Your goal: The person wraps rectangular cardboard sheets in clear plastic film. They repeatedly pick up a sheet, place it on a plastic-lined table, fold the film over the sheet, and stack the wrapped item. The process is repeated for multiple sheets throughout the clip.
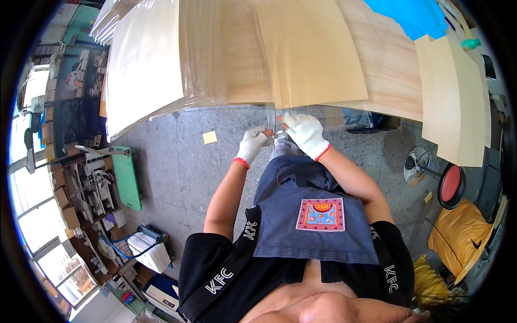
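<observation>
Both hands wear white knit gloves with red cuffs and bare fingertips, and meet just off the table's near edge. My right hand point(307, 134) pinches the loose edge of a clear plastic bag point(347, 116), its fingers closed. Slightly lower and to the left, my left hand point(253, 144) is closed too, its fingertips pressed together at the same film, though the thin plastic is hard to make out there. A large tan sheet point(318, 54) lies flat on the wood-grain table point(396, 81), with the bag's film around its near edge.
Plastic-wrapped white sheets point(145, 64) lie on the table's left side. At right are cream boards point(452, 97) and a blue sheet point(412, 16). A red-seated stool point(450, 184), a yellow sack point(458, 237), a green platform cart point(127, 178) and a paper square point(209, 137) are around me.
</observation>
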Motion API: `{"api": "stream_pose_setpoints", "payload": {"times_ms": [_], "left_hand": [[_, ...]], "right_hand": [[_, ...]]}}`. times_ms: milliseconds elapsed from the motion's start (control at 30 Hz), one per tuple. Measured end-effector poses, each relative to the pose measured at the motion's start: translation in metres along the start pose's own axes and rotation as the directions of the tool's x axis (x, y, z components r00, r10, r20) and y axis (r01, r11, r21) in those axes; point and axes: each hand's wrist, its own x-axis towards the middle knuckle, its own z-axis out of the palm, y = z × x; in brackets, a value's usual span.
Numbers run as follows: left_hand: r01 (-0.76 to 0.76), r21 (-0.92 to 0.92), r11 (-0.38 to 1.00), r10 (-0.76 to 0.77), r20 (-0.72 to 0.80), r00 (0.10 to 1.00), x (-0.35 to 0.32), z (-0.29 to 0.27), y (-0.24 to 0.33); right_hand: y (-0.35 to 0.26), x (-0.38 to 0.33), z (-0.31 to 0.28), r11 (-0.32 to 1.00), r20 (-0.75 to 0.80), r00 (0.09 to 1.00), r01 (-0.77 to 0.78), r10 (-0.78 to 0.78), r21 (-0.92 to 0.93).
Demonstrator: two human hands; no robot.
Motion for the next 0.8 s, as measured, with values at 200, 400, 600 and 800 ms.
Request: {"api": "stream_pose_setpoints", "payload": {"times_ms": [200, 400, 600, 800], "left_hand": [[-0.061, 0.187, 0.98, 0.057, 0.026, 0.998, 0.008, -0.001, -0.003], [0.009, 0.152, 0.988, -0.018, 0.056, 0.998, 0.013, -0.014, 0.004], [0.046, -0.086, 0.995, -0.036, 0.114, 0.993, 0.004, -0.019, 0.007], [0.095, -0.112, 0.989, -0.086, 0.083, 0.993, 0.008, -0.022, -0.002]], "right_hand": [[0.042, 0.04, -0.014, 0.904, -0.095, 0.987, 0.078, -0.13, -0.421], [0.041, 0.064, -0.016, 0.845, 0.063, 0.981, 0.19, -0.183, -0.5], [-0.004, 0.025, 0.008, 0.972, 0.306, 0.949, 0.135, -0.072, -0.192], [-0.027, 0.025, 0.025, 0.973, 0.285, 0.958, 0.093, -0.029, -0.211]]}}
